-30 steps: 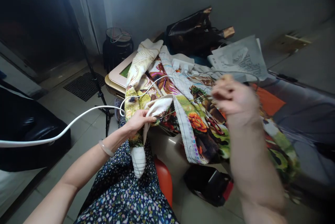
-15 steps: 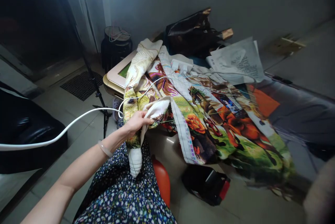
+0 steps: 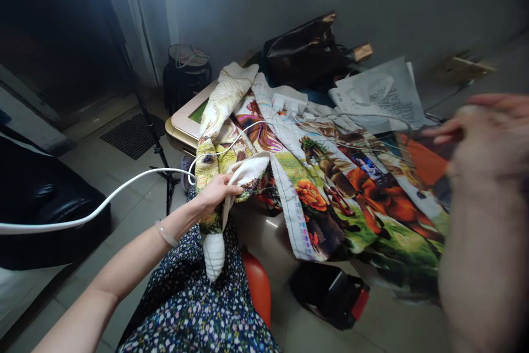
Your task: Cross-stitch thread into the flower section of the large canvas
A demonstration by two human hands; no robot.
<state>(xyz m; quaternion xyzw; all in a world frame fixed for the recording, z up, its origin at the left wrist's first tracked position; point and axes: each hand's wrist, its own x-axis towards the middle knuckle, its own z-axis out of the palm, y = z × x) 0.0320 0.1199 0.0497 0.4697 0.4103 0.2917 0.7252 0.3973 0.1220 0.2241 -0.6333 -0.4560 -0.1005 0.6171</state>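
A large colourful embroidered cloth (image 3: 330, 182) with horses and flowers lies spread over a low table. My left hand (image 3: 215, 192) pinches a folded white edge of this cloth near my lap. My right hand (image 3: 483, 141) is raised at the right, blurred, fingers pinched together; a thin thread (image 3: 330, 150) runs from the cloth toward it. Whether it holds a needle I cannot tell.
A white cable (image 3: 103, 204) crosses from the left to the cloth. A dark bag (image 3: 306, 50) and a printed white bag (image 3: 384, 94) lie behind. A cream tray (image 3: 185, 119), a black bin (image 3: 185, 75), a tripod stand (image 3: 159, 149) and an orange stool (image 3: 258, 287) stand around.
My right hand swung from the middle out to the lower right, then rose to the right edge, pulling the thread. The left hand kept its hold on the cloth.
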